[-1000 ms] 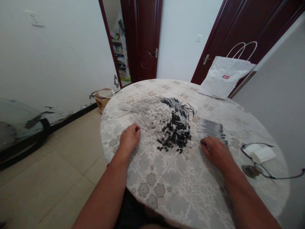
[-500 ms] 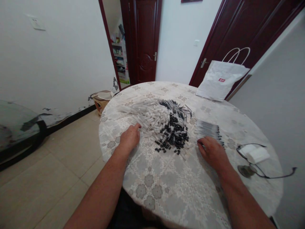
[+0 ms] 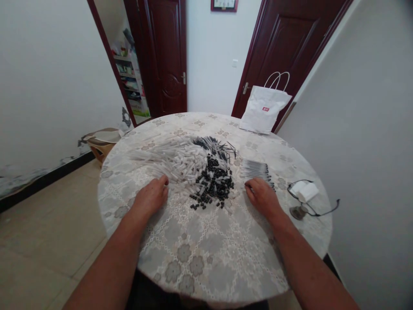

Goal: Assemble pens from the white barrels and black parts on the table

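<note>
Over the table point(image 3: 240, 245), my view swung right, but the left hand point(image 3: 151, 196) stayed by the tubes point(image 3: 180, 160) and the right hand point(image 3: 263, 198) by the pens point(image 3: 256, 169), fingers curled, holding something or nothing I couldn't tell, so the work seemed no further along.

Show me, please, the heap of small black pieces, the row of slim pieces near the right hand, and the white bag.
Heap of small black pieces point(image 3: 215, 181): head view, middle of the heap.
Row of slim pieces point(image 3: 256, 169): head view, middle of the row.
White bag point(image 3: 260, 119): head view, front side.
</note>
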`<act>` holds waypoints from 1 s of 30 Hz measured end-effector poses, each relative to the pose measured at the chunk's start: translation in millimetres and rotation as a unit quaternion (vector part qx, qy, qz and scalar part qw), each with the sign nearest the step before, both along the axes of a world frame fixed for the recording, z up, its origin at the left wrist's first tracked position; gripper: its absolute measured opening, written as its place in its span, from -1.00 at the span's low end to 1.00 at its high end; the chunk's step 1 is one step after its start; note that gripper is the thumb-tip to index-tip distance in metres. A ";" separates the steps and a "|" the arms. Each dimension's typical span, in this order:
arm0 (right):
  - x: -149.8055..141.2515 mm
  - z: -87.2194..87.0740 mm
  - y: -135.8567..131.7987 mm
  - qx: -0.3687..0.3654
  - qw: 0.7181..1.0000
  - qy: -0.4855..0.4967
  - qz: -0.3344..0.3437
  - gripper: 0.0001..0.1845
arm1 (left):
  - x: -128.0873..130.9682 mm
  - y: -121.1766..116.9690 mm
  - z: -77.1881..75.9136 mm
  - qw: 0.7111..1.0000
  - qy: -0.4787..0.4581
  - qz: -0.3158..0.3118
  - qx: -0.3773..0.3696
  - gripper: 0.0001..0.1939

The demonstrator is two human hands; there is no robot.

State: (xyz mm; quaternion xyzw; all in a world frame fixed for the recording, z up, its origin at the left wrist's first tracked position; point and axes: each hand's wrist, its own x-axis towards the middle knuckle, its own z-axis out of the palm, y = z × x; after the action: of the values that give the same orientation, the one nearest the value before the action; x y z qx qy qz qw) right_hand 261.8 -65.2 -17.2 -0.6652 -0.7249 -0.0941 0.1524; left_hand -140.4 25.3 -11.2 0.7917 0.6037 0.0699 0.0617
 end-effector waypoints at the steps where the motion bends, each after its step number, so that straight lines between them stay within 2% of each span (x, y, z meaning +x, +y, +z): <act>1: 0.0 1.2 0.9 -0.001 1.000 0.001 -0.004 -0.78 | -0.2 -0.8 0.3 1.000 0.003 -0.004 -0.002 -0.70; 4: -2.6 8.6 5.7 -0.013 1.000 -0.001 -0.011 -0.78 | -0.5 -3.6 1.0 1.000 0.015 0.009 -0.008 -0.66; 7: -8.0 21.1 16.4 -0.044 0.999 -0.004 -0.010 -0.77 | -2.8 -7.7 1.0 0.998 0.028 0.057 -0.014 -0.62; 12: -18.5 38.7 51.1 -0.094 0.994 -0.005 -0.059 -0.72 | -9.2 -16.5 2.2 0.993 0.041 0.113 -0.018 -0.66; 18: -33.2 31.4 103.8 -0.121 0.986 0.000 -0.111 -0.66 | -17.1 -17.9 0.4 0.990 0.008 0.138 -0.013 -0.58; 21: -39.1 24.0 123.2 -0.133 0.981 0.003 -0.139 -0.62 | -24.4 -15.7 -0.1 0.987 -0.057 0.149 -0.003 -0.57; 24: -42.0 18.5 134.5 -0.152 0.975 0.006 -0.159 -0.62 | -31.2 -17.5 1.1 0.975 -0.172 0.138 -0.035 -0.69; 26: -42.9 15.7 138.5 -0.167 0.972 0.006 -0.165 -0.64 | -33.0 -21.3 1.8 0.952 -0.266 0.130 -0.077 -0.77; 30: -43.5 11.8 142.7 -0.185 0.967 0.003 -0.177 -0.62 | -28.3 -29.0 1.5 0.895 -0.391 0.169 -0.136 -0.86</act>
State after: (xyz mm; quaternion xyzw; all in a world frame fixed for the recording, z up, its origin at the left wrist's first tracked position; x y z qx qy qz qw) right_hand 218.3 77.5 -5.4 -0.8001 -0.5995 0.0187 0.0099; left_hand -168.7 -3.6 -9.8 0.5707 0.6591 0.3003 0.3869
